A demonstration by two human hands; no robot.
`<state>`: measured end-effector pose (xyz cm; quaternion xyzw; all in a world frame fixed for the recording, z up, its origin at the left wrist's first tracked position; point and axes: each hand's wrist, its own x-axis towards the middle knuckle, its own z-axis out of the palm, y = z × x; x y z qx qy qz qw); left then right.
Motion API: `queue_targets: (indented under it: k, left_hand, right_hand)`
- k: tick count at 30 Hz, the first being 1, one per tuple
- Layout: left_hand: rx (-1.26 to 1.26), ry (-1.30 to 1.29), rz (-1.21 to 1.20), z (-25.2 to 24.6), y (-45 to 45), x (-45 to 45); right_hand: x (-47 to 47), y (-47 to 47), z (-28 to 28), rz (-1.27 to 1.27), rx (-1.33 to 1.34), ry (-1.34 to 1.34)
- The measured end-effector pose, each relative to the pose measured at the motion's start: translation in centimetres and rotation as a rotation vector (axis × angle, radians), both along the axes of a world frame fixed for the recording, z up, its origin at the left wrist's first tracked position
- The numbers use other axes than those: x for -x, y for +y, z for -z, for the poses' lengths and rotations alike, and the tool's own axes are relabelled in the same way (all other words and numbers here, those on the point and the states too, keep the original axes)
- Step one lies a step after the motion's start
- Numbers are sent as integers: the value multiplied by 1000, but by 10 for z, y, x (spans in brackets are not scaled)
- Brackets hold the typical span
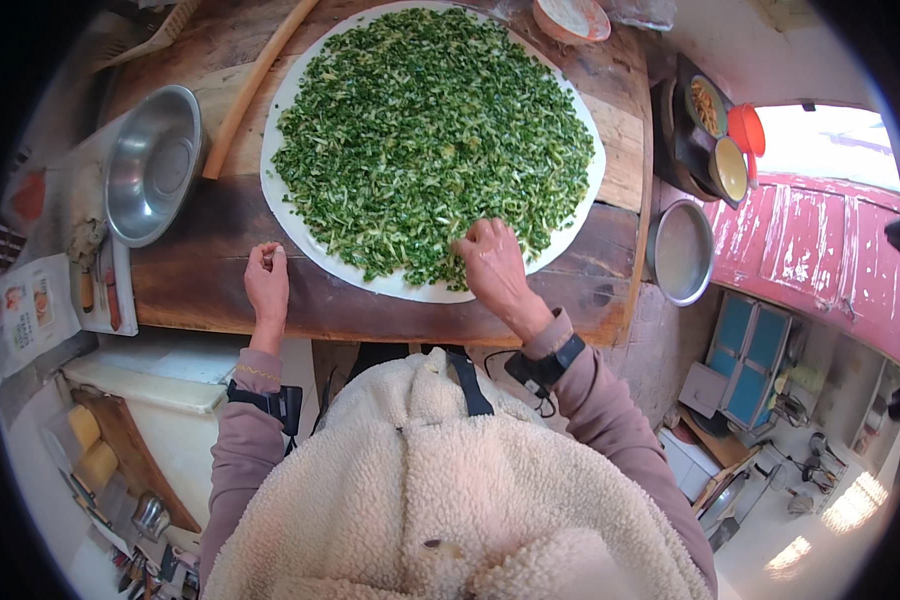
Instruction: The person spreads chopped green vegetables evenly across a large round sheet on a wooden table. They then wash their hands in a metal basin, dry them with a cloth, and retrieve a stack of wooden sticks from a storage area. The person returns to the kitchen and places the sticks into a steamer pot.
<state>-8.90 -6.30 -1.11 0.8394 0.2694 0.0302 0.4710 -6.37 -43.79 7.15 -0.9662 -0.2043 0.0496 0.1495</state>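
A large round sheet of rolled-out dough point(275, 176) lies on the wooden table. Chopped leafy greens point(427, 142) cover nearly all of it, leaving a pale bare rim. My right hand point(493, 262) is over the near edge of the greens, its fingers bent down to them. Whether it pinches any greens is hidden behind the knuckles. To the left of the dough, my left hand point(268, 281) hovers at the table's front with curled fingers and nothing visible in them.
A wooden rolling pin point(255, 90) and a steel basin point(156, 166) are on the left, beside knives point(110, 289) on a white board. A bowl of white powder point(571, 19) sits at the far right. Beyond the table's right edge are a metal pot point(681, 253) and several bowls point(729, 171).
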Motion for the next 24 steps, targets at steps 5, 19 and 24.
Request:
queue_targets:
  k: [5,19,24]
  left_hand:
    - [-10,20,0,0,1,0]
    - [71,-162,-52,-4,15,-28]
    - [-31,-72,-32,1,17,-36]
  right_hand:
    - [-3,-1,-1,9,-22,-62]
    - [-82,-20,-1,201,134,-144]
    - [-98,-24,-6,331,182,-233]
